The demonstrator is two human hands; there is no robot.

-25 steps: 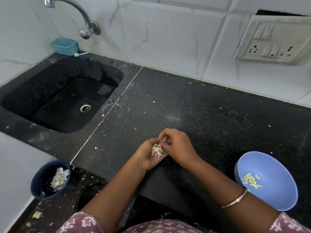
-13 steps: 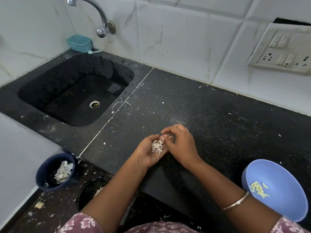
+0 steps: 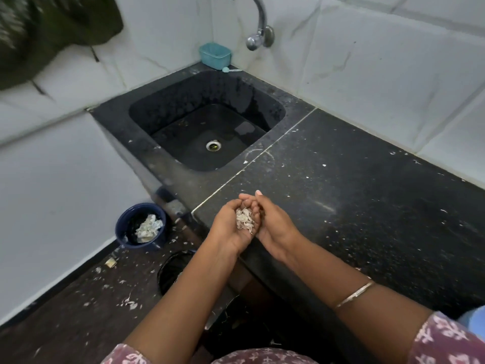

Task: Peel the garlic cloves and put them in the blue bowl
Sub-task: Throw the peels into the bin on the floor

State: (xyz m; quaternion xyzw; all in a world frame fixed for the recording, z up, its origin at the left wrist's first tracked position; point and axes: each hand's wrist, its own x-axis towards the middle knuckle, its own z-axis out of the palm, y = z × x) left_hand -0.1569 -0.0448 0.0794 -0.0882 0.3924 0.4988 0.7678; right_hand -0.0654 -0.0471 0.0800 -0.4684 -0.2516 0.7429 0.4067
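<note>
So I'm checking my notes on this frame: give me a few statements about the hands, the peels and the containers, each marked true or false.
1. The left hand cups a pile of garlic peels. True.
2. The right hand lies flat on the counter. False: it is raised beside the left hand.
3. The dark blue tub on the floor holds peels. True.
4. The sink is full of dishes. False: no dishes show in it.
5. A bangle is on the right wrist. True.
</note>
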